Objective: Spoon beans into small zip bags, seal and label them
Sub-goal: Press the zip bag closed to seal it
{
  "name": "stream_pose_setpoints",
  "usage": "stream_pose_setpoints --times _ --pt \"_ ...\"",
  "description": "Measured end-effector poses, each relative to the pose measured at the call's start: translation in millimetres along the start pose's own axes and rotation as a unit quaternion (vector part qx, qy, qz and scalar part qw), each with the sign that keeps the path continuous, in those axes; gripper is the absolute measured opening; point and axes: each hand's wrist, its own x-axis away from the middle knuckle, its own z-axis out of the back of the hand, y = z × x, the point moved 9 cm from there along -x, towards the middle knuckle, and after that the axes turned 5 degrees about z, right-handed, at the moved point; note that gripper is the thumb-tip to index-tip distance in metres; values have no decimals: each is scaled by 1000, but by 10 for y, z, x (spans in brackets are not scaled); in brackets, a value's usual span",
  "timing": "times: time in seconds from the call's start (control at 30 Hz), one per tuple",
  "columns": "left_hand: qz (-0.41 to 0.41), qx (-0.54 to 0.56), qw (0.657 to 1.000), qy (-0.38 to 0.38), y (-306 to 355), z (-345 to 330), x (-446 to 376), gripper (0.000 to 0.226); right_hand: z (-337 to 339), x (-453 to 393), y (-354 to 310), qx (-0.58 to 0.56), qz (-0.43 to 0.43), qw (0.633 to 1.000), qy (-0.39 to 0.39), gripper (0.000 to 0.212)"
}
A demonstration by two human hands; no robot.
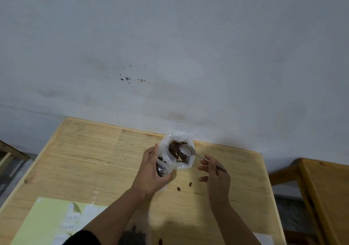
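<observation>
Label sheet [47, 224] writing blurred, edge cut off

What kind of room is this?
Probably a plain workroom or a room at home, not a shop: a bare wooden table pushed against a stained grey wall, with another wooden piece of furniture beside it.

- A large clear plastic bag of beans [177, 151] stands open just right of the frame's centre, low down, at the far table edge; the beans are dark brown.
- A small zip bag [162, 166], clear, is just left of it and holds a few beans.
- A metal spoon [187, 149] has its bowl over the open bag, handle pointing lower right.
- Two loose beans [190, 184] lie on the table below.
- A pale green label sheet [47, 220] lies at lower left.
</observation>
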Motion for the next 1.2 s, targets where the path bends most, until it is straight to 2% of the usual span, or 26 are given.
stream_pose_setpoints --times 0.13,0.4,0.57,0.73,0.97,1.07,1.2 --pt "3 -5 1000 -1 -21 -2 -11 112 -73 20 172 59 -18 998 2 21" --pt "5 -14 1000 -10 -31 -28 -68 111 -419 86 495 -68 -183 981 -20 12" --pt "2 -20 1000 -4 -35 -7 -70 112 -355 58 527 -126 -226 966 -11 15" --pt "0 -11 1000 -2 -20 10 -59 113 -279 45 442 -172 -221 960 -1 20" --pt "-5 -4 1000 -2 9 8 -30 113 -170 50 141 -196 -184 963 -27 19" --pt "-9 -2 1000 -2 48 11 -17 114 -141 90 -8 -177 -142 972 -58 21" --pt "-15 -8 1000 -2 117 14 10 115 -109 173 -208 -113 -46 987 -100 22"
